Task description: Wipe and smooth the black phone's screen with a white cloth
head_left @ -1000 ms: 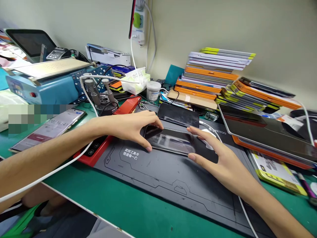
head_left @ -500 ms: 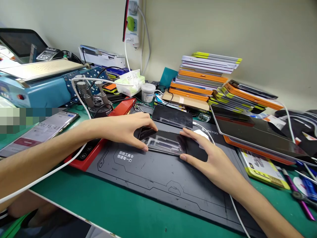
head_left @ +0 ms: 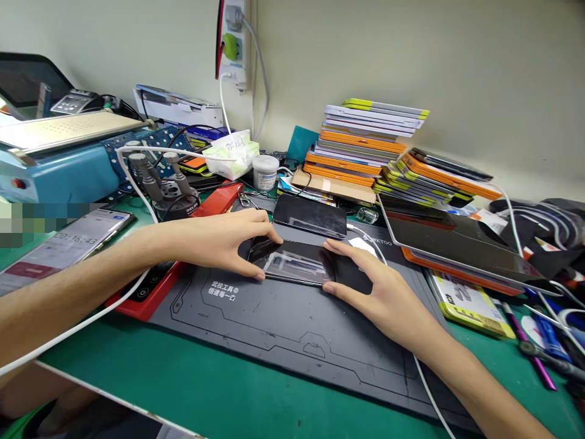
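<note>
A black smartphone [head_left: 299, 261] lies screen up on a dark grey work mat [head_left: 283, 329], its glass showing bright reflections. My left hand [head_left: 228, 244] grips its left end, thumb on the near edge and fingers on the far edge. At the other end, my right hand [head_left: 372, 280] holds it the same way, thumb near and fingers far. Just behind it rests a second dark phone [head_left: 309, 215] with a white cable [head_left: 365, 235] running from its right end.
On the left lie a phone with a timer [head_left: 68, 250] and a red device [head_left: 146, 292] with touch buttons. A round white tub [head_left: 265, 172] and stacked boxes [head_left: 356, 146] stand behind. A tablet [head_left: 457, 244] and screwdrivers [head_left: 530, 347] are at right.
The whole view has shifted slightly, so things sit a little further left. Both hands keep the same grip on the smartphone, which has not visibly moved on the mat.
</note>
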{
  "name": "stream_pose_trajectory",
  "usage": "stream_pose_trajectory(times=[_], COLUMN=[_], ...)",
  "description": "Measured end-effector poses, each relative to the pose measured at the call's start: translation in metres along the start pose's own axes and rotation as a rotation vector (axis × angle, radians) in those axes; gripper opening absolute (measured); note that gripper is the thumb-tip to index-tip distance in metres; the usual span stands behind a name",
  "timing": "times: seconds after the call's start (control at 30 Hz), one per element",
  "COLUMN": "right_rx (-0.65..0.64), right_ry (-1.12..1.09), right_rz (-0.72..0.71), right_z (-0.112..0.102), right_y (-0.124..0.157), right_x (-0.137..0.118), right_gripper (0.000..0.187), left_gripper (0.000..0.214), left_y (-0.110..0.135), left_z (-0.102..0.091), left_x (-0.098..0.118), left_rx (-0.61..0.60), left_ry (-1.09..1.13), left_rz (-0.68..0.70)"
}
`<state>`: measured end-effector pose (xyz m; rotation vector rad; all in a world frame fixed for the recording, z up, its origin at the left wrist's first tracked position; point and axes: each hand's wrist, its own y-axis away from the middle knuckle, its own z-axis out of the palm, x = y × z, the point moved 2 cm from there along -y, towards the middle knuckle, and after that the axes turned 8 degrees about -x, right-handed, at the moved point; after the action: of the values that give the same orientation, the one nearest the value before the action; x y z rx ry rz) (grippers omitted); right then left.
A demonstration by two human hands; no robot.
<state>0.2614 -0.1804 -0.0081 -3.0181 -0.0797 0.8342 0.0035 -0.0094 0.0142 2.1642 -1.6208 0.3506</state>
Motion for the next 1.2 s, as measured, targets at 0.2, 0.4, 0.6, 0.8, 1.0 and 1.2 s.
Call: stream_pose_trajectory(times=[0.2, 0.4, 0.6, 0.8, 1.0, 1.2], right_rx=[0.005, -0.001, 0.004, 0.001, 0.002, 0.012], right_ry=[0.009, 0.048, 0.099, 0.175, 0.266, 0.240], right_rz=[-0.003, -0.010, -0.040, -0.089, -0.129, -0.107], right_z=[-0.0003, -0.0005, -0.0005, 0.0011, 0.0024, 0.0008], right_y=[0.0014, 0.0026, 0.0025, 0.0025, 0.0050, 0.0039], right_x=[0.0003, 0.0029, 0.0018, 0.0043, 0.0035, 0.0021], right_gripper=[0.063, 0.063, 0.060, 0.059, 0.055, 0.042], left_gripper=[0.061, 0.062, 0.063, 0.065, 0.064, 0.062], left_y=[-0.0009, -0.0002, -0.0009, -0.0009, -0.0013, -0.0008], left_z=[0.0007, -0.0004, 0.0002, 0.0018, 0.0025, 0.0023], left_x=[-0.0029, -0.0033, -0.0043, -0.0062, -0.0050, -0.0056], left_rx=[0.010, 0.001, 0.002, -0.009, -0.025, -0.009], left_ry=[0.019, 0.016, 0.026, 0.015, 0.008, -0.015], left_rz=[-0.002, 0.005, -0.001, 0.000, 0.000, 0.017])
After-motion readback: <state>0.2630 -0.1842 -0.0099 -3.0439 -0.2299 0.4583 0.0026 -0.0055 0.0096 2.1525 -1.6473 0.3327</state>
